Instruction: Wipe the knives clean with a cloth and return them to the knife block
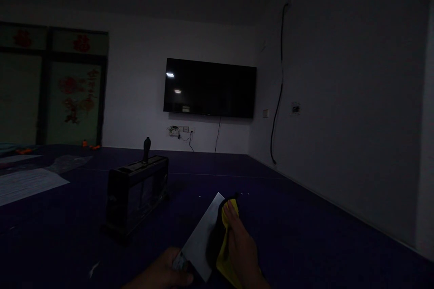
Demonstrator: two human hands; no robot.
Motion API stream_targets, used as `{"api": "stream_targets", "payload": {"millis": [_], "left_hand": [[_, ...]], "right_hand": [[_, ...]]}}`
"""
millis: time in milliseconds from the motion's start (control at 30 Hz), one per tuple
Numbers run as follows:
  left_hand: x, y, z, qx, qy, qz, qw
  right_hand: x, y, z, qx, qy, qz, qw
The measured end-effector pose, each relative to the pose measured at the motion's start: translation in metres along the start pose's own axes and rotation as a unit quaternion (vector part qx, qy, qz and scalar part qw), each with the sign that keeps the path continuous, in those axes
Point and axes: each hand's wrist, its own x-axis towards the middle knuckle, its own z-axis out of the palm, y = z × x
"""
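The left hand grasped the cleaver at one end, presumably to steady it over the blue surface; the right hand, fingers extended, held a yellow cloth along its edge (perhaps guarding the skin).

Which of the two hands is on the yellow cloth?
The right hand: its fingers lie on the yellow cloth, beside the flat metal blade. The left hand instead grips the blade's lower-left end.
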Motion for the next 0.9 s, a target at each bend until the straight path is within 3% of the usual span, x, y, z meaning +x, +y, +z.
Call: {"api": "stream_targets", "payload": {"millis": [133, 400, 700, 900], "left_hand": [[0.001, -0.002, 0.001, -0.001, 0.045, 0.007, 0.999], [0.019, -0.024, -0.012, 0.006, 0.047, 0.037, 0.998], [0.018, -0.02, -0.01, 0.01, 0.033, 0.038, 0.999], [0.017, -0.017, -0.009, 0.011, 0.013, 0.026, 1.0]], "right_hand": [[-0.001, -0.001, -0.001, 0.001, -0.016, -0.023, 1.0], [-0.004, -0.014, -0.003, -0.025, -0.057, -0.059, 0.996], [0.0, -0.025, -0.005, -0.167, -0.099, -0.07, 0.979], [0.0, -0.027, -0.009, -0.205, -0.1, -0.085, 0.97]]}}
